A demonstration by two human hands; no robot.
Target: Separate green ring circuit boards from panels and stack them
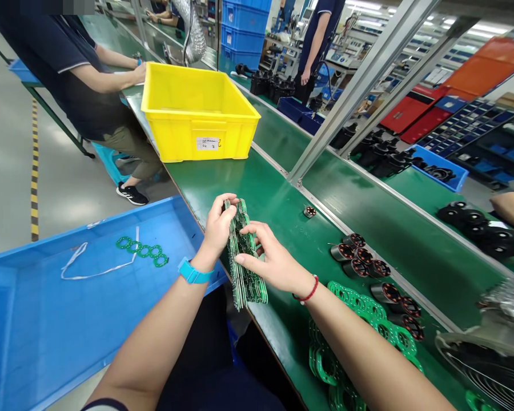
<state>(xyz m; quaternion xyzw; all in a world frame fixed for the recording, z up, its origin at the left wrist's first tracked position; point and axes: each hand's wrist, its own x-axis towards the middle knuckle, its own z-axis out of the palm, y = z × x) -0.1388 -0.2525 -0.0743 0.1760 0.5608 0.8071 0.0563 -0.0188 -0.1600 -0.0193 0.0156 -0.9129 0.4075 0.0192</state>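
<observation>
A stack of green circuit board panels (246, 257) stands on edge at the table's near side, between my hands. My left hand (217, 225) grips its far left end, thumb over the top edges. My right hand (272, 260) is closed around the stack's right side, with thumb and fingers on the boards; its fingertips are partly hidden. More green ring-shaped board panels (360, 305) lie piled on the table by my right forearm. A single strip of green ring boards (142, 251) rests in the blue tray (107, 308) on my left, beside a white strap (75, 262).
A yellow bin (201, 123) with a label stands further up the green table (214, 177). Several copper-wound motor stators (360, 257) sit to the right, with one small stator (309, 212) apart. A metal post (360, 85) rises from the table. A co-worker (85, 85) sits at the left.
</observation>
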